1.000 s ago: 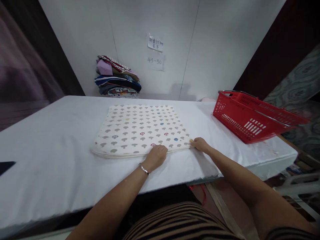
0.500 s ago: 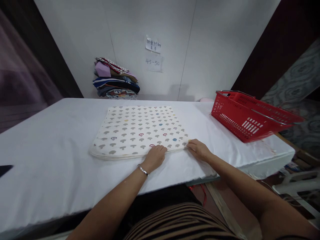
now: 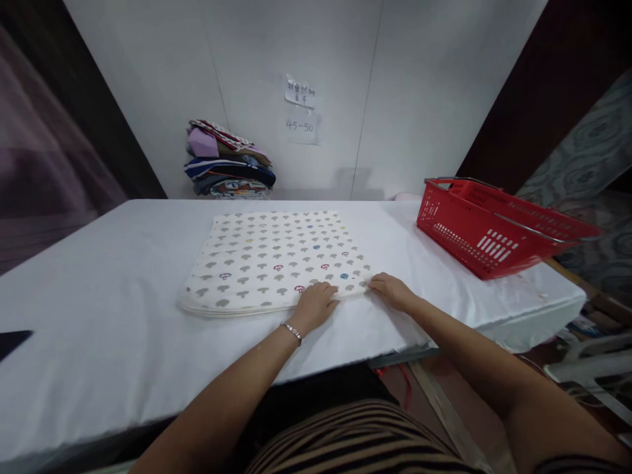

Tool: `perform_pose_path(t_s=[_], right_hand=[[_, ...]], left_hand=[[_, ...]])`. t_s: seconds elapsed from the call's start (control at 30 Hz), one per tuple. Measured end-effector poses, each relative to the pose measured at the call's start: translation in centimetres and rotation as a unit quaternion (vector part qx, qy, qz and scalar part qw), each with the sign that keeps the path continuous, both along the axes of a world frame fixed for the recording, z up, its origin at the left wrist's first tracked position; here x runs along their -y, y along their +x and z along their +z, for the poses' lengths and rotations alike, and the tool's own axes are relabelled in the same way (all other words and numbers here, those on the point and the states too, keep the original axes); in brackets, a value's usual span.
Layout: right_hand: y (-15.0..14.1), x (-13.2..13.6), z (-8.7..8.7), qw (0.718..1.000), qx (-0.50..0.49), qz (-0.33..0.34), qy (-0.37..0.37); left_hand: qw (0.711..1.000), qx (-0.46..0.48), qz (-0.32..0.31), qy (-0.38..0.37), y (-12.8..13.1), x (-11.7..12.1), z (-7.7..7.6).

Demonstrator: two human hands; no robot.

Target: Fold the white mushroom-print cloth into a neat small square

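Note:
A folded white cloth (image 3: 276, 253) printed with grey, red, blue and yellow mushrooms lies flat on the table, its layers showing along the near edge. My left hand (image 3: 316, 304), with a silver bracelet at the wrist, holds that near edge right of its middle, fingers on top and thumb lower. At the near right corner my right hand (image 3: 390, 289) pinches the cloth between thumb and fingers. The parts of the fingertips under the edge are hidden.
A white-covered table (image 3: 113, 316) carries everything. At the back left stands a stack of folded fabrics (image 3: 230, 161) against the wall. A red plastic basket (image 3: 494, 224) with metal handles sits at the right. A dark flat item (image 3: 12, 341) lies at the left edge.
My left hand has slid a little to the right along the cloth's near edge, closer to my right hand. The cloth and my right hand stay nearly where they were.

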State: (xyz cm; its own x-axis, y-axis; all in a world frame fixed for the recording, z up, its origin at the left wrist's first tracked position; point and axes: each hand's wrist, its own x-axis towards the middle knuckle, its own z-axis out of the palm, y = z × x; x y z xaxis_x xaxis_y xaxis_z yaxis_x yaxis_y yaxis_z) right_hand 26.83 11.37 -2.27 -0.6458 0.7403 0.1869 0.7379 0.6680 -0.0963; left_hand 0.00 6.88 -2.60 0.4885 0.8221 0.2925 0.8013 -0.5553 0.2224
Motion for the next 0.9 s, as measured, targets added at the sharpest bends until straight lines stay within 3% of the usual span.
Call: perform_pose_path(t_s=[0.2, 0.37, 0.67, 0.9], right_hand=[[-0.1, 0.0, 0.0, 1.000, 0.011, -0.013, 0.018], [0.0, 0.2, -0.1, 1.000, -0.003, -0.019, -0.017], [0.1, -0.4, -0.2, 1.000, -0.011, -0.009, 0.012], [0.1, 0.1, -0.4, 1.000, 0.014, 0.004, -0.003]], left_hand=[[0.999, -0.038, 0.012, -0.013, 0.8, -0.5, 0.3], [0.996, -0.081, 0.022, -0.017, 1.0, -0.3, 0.3], [0.996, -0.082, 0.031, 0.028, 1.0, -0.5, -0.8], [0.995, -0.091, 0.021, 0.024, 1.1, -0.2, -0.7]])
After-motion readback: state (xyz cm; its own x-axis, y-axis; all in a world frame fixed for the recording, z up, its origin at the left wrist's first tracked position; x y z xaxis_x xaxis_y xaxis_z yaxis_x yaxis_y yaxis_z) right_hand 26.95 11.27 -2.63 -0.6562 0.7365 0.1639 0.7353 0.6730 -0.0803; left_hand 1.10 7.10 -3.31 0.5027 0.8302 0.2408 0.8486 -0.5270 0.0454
